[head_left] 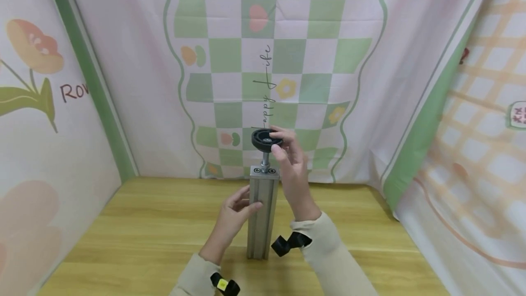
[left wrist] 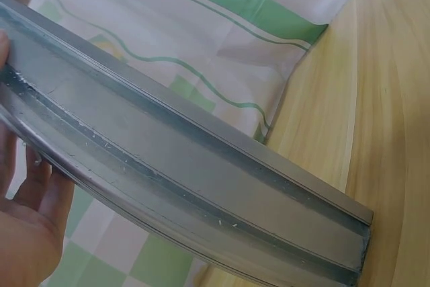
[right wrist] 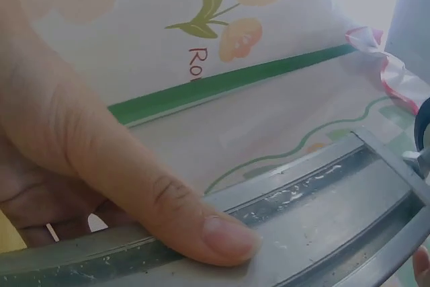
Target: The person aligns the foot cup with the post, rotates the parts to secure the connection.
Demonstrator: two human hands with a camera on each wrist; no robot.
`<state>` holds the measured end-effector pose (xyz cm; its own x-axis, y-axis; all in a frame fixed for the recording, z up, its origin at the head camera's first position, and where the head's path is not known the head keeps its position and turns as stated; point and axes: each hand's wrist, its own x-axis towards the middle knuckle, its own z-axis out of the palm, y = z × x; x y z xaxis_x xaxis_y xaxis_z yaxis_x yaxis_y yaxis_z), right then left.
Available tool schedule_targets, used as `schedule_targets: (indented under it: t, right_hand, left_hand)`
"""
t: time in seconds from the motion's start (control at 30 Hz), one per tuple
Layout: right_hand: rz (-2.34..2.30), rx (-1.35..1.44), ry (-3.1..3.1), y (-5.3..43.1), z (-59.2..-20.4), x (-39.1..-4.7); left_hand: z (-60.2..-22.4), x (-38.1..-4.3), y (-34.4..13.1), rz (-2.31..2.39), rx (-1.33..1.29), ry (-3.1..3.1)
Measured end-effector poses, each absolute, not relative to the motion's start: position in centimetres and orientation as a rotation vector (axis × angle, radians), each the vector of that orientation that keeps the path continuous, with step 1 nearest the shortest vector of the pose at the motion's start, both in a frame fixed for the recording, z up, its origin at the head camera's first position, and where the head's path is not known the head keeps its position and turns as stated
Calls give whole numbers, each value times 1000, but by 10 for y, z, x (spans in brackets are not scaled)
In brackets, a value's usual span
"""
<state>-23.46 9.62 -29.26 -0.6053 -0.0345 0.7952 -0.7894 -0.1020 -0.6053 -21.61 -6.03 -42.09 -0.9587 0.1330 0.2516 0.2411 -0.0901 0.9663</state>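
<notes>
An aluminium profile (head_left: 262,218) stands upright on the table, its grooved sides also showing in the left wrist view. A black round levelling foot (head_left: 260,145) sits on a threaded rod (head_left: 265,159) rising from the profile's top plate. My left hand (head_left: 232,216) grips the profile around its upper half, thumb (right wrist: 222,238) laid on one face and fingers (left wrist: 40,189) behind. With thumb and fingers, my right hand (head_left: 293,163) holds the right side of the levelling foot's rim. Only an edge of the foot (right wrist: 423,126) appears in the right wrist view.
The wooden table (head_left: 164,223) spreads around the profile. Behind it hangs a checkered green and white curtain (head_left: 259,58), with printed cloth on both sides. Black camera straps (head_left: 291,242) are worn on the wrists.
</notes>
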Motion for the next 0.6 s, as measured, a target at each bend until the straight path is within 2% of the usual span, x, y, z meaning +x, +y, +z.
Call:
schedule_targets:
  t: [0.17, 0.43, 0.6]
  right_hand:
    - [1526, 817, -1598, 92, -293, -230]
    - [1389, 796, -1541, 88, -295, -231]
    - [1483, 786, -1611, 93, -297, -237]
  left_hand:
    - [-420, -216, -61, -2217, -411, -2092]
    - [-419, -215, -61, -2220, -413, -2100]
    - [-420, -215, -60, -2226, -416, -2079]
